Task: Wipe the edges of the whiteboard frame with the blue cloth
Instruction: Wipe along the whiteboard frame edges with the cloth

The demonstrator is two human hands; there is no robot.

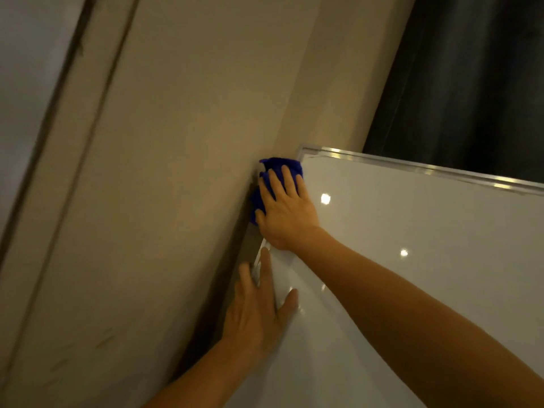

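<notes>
The blue cloth lies bunched over the left side rail of the whiteboard frame, just below the upper left corner, where the rail stands close beside the beige wall. Part of the cloth shows above the fingers and part below the thumb side; the rest is hidden under the palm.

The right hand is spread flat on the cloth, fingers extended toward the corner. Its grip is a flat press, not a closed fist: the cloth is pinned against the rail and the adjoining board surface. Whether any finger curls behind the rail cannot be told.

The left hand rests lower on the same side rail, open and flat, holding nothing, fingers lying across the rail edge and the board. It appears to steady the board.

Governing relation: the covered rail has its long axis running from the lower hand up to the corner, directly ahead of the right fingertips. At the corner the frame turns, and the top rail runs away to the right, toward the dark curtain. The right hand is the nearer hand to both the corner and the top rail.

Judgement: the side rail is being wiped near its upper end; the next stroke probably carries the cloth into the corner and then rightward along the top rail, which requires the wrist to turn with the change of axis
</notes>
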